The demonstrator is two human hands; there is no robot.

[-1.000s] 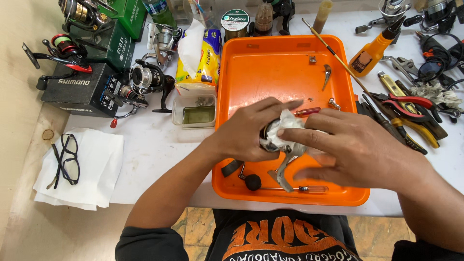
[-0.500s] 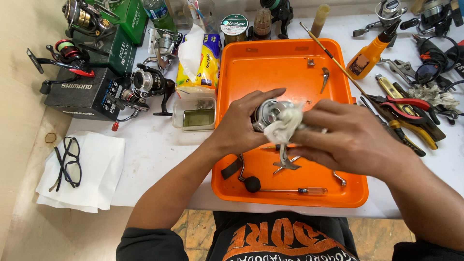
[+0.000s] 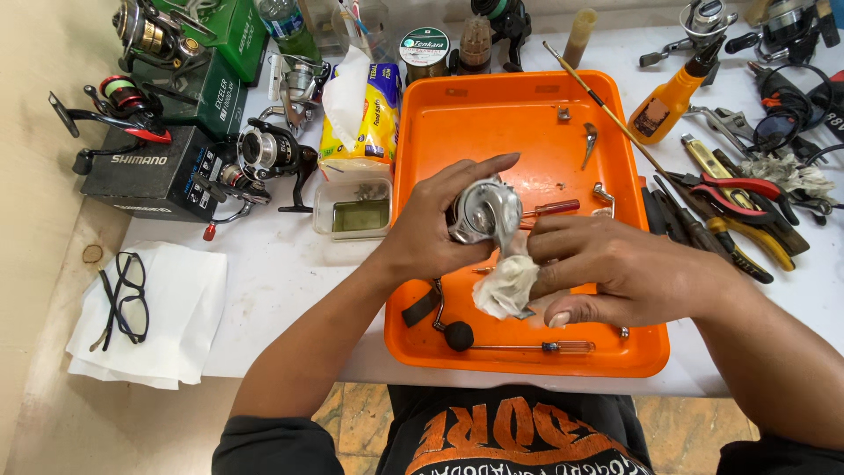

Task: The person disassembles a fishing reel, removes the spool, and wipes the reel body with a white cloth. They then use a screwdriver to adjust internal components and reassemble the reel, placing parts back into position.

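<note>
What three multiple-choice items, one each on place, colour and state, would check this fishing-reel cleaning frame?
1. Where do the eyeglasses lie?
A. on white paper at the table's left
B. in the tray
C. on the black box

2. What colour is the tray?
A. green
B. orange
C. white

3. What does the left hand hold?
A. pliers
B. nothing
C. a silver reel body

Answers: 1 A, the glasses rest on the paper sheet; 2 B, its rim and floor are orange; 3 C, its fingers wrap the reel body, while the right hand pinches a crumpled tissue.

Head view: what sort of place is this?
Probably a fishing reel repair bench: spinning reels on boxes, pliers and hand tools, and an orange tray of small parts. The left hand holds a reel body.
</note>
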